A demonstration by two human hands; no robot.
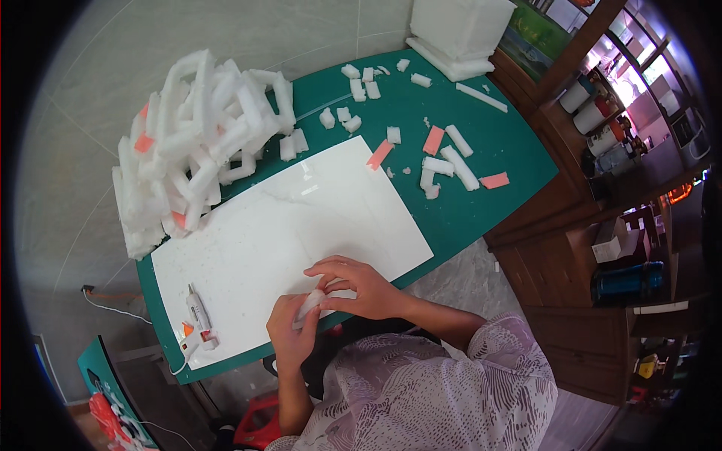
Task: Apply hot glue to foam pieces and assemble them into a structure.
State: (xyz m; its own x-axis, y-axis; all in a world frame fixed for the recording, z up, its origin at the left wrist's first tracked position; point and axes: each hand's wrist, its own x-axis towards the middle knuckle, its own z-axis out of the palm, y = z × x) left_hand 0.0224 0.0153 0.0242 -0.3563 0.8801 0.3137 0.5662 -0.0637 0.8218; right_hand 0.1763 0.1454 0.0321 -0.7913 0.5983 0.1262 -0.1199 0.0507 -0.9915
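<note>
head view | pinching small foam piece (310, 304) snugly between left hand (290, 325) and right hand (359, 289), over white board (286, 214)'s near edge | got tons of foam frames (201, 98) piled, prob done | seeing loose strips (459, 167), maybe unused

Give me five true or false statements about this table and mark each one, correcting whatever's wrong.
1. The left hand and right hand both touch a small white piece. True.
2. A heap of white frames stands at the far left of the green table. True.
3. The white nozzle bottle lies near the left end of the white sheet. True.
4. The left hand holds the bottle. False: it holds the small white piece.
5. All loose strips on the table are white. False: some are pink strips.
</note>
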